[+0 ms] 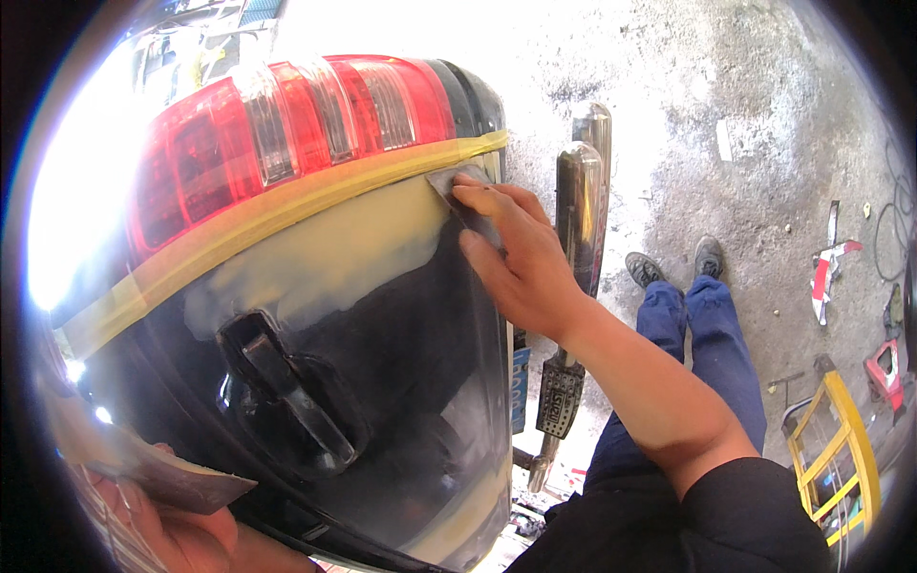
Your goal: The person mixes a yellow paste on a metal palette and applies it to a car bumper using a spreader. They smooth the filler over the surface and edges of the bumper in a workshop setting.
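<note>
My right hand (pixel 511 253) grips a thin grey putty spreader (pixel 470 220) between thumb and fingers. Its blade lies against the upper right corner of a black vehicle panel, just under the yellow masking tape (pixel 315 191). Beige body filler (pixel 330 253) is spread in a wide smeared band along the panel below the tape. At the lower left, my left hand (pixel 186 525) is closed on a flat, wide scraper (pixel 181 477) with a yellowish upper edge. A black door handle (pixel 291 392) sits in a recess in the panel.
Above the tape is a red and clear tail light (pixel 296 119). Chrome bumper tubes (pixel 578 201) stand right of the panel. My feet (pixel 676 263) are on rough concrete. A yellow metal frame (pixel 841 454) and red-and-white scraps (pixel 827 277) lie to the right.
</note>
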Demonstrator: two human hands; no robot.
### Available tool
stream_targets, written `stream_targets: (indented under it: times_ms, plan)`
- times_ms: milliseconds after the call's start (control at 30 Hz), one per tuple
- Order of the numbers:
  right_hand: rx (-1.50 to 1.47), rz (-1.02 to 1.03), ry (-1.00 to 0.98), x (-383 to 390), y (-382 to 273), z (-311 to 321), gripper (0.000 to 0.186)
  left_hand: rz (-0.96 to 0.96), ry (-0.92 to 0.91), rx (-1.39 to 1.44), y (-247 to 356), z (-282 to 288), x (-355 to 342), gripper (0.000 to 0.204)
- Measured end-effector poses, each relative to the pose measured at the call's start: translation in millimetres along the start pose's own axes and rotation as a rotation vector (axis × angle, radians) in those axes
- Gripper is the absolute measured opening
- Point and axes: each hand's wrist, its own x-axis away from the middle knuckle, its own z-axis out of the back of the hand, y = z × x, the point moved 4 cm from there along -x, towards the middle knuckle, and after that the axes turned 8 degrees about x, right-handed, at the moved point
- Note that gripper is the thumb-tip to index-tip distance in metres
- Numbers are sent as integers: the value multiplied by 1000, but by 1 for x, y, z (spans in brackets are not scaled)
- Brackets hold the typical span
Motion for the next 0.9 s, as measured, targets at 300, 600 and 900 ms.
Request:
stream_targets:
  times_ms: [300, 600, 900]
  plan:
    - [20, -13, -101, 16, -2, -7, 45, -15, -35, -19, 4, 6, -2, 35]
    - [51, 16, -201, 48, 2, -3, 49, 4, -22, -11, 2, -5, 1, 35]
    - [16, 74, -43, 8, -1, -1, 50, -91, -120, -109, 11, -11, -5, 35]
